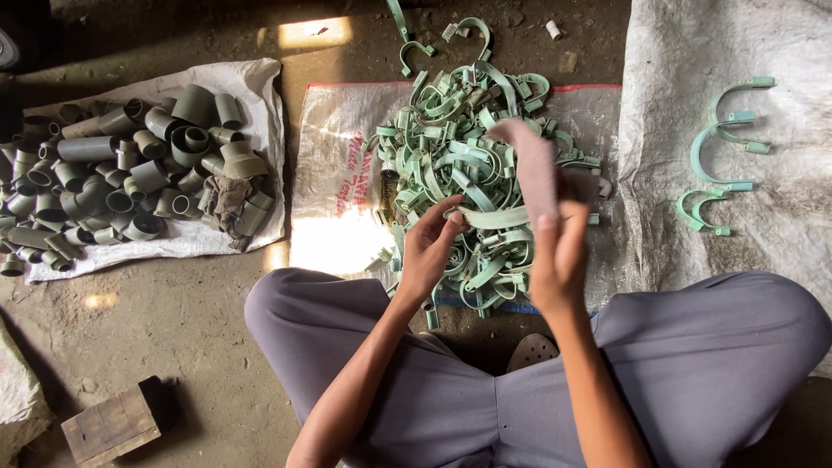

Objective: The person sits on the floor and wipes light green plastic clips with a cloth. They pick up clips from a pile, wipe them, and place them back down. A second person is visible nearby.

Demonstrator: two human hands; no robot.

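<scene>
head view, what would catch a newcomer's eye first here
First, the big heap of pale green clamps on the sack ahead. The left hand holds one clamp while the right hand holds a pinkish sheet against it. At far left, grey pipe fittings crowd another sack.

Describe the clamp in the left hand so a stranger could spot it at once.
Start at the heap of green clamps on the middle sack. At its near edge the left hand pinches one pale green clamp. It alone is gripped by fingers, with the right hand rubbing a pinkish sheet against it.
</scene>
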